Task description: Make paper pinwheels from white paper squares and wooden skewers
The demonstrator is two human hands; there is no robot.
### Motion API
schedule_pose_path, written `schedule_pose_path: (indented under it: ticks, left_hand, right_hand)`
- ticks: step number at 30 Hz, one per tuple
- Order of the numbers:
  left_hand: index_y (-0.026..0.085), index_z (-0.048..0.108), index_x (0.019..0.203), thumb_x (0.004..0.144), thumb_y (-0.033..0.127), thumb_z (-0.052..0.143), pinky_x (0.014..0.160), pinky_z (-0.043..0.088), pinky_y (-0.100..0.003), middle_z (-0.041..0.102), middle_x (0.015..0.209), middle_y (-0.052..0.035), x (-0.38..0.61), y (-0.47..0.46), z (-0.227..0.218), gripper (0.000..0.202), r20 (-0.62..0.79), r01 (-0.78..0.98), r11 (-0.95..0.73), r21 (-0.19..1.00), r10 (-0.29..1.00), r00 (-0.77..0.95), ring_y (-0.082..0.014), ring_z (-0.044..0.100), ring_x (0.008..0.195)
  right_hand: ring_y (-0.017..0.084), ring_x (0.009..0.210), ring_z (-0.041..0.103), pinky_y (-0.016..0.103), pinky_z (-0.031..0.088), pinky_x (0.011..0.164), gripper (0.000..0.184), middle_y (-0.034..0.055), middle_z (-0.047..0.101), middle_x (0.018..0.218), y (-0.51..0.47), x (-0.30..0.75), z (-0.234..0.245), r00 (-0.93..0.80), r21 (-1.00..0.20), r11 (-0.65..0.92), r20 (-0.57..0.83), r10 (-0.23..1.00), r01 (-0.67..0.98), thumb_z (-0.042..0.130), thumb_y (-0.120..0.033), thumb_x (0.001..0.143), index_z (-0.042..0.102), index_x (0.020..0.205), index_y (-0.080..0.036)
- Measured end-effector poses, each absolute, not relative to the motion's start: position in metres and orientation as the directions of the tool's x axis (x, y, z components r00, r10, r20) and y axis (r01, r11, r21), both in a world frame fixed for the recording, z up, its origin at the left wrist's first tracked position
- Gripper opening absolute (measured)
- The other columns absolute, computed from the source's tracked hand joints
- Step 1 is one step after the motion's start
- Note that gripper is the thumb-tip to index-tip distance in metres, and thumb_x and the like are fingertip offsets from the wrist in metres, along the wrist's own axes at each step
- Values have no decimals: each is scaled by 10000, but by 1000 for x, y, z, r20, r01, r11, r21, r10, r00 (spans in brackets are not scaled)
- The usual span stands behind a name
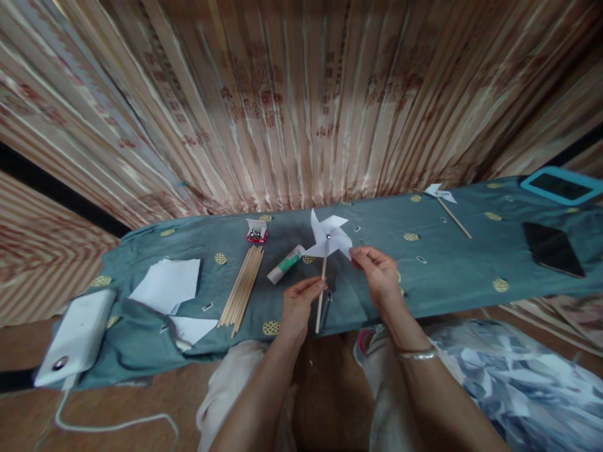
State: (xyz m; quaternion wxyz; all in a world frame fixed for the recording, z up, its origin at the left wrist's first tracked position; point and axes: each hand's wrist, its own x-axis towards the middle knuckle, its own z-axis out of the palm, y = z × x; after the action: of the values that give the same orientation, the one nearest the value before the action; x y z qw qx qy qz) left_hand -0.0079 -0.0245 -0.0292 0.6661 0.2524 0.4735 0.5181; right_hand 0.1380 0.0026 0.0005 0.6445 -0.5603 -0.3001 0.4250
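Note:
A white paper pinwheel (337,237) with a shiny pin at its centre is fixed to the top of a thin wooden stick (320,307). My left hand (300,302) pinches that stick below the blades, between thumb and fingers. At the pinwheel's right side, my right hand (377,271) has thumb and forefinger closed on the tip of a blade. Just left of the pinwheel lies a white and green glue stick (286,264). Beside it is a bundle of wooden sticks (242,290), and behind these an open small red box (257,232) of metal pins.
White paper sheets (170,285) and a folded paper piece (195,329) lie on the left of the green cloth (377,307). A white corded device (78,336) sits at the left end. On the right are another pinwheel (441,193), a black phone (553,249) and a blue-framed tablet (563,185).

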Motion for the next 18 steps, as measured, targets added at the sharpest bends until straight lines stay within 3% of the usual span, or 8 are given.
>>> schedule_pose_path:
  ticks: [18]
  left_hand:
    - [155, 768, 712, 481, 323, 856, 721, 460, -244, 718, 666, -38, -8, -24, -26, 299, -355, -457, 317, 831, 935, 4, -125, 621, 661]
  right_hand:
    - [108, 541, 475, 260, 381, 570, 213, -20, 610, 534, -2, 126, -4, 359, -972, -14, -100, 928, -235, 789, -381, 514, 676, 534, -201]
